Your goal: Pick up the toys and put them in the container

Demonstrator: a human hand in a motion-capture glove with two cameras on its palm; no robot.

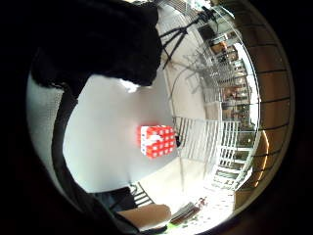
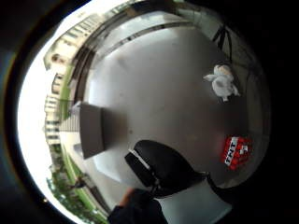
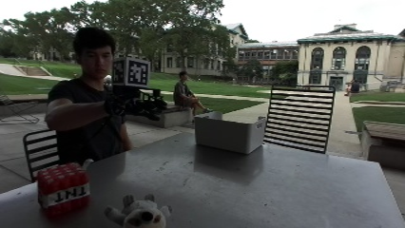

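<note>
A red TNT block toy [image 3: 63, 189] stands near the table's [image 3: 265, 190] front left corner. A white plush toy [image 3: 139, 214] lies just beside it at the front edge. The white open container [image 3: 229, 132] sits at the far side of the table. My gloved right hand [image 3: 130, 105] hangs in the air above the far left edge, well apart from both toys, fingers relaxed and holding nothing. The palm views look down on the TNT block [image 1: 157, 141] [image 2: 235, 152], the plush [image 2: 222, 81] and the container [image 2: 91, 130], with the hand [image 2: 163, 168] [image 1: 98, 44] at their edges.
A slatted black chair [image 3: 299, 116] stands behind the container and another chair [image 3: 41, 149] beside the person at the left. The grey tabletop between the toys and the container is bare. Pavement, lawn and buildings lie beyond.
</note>
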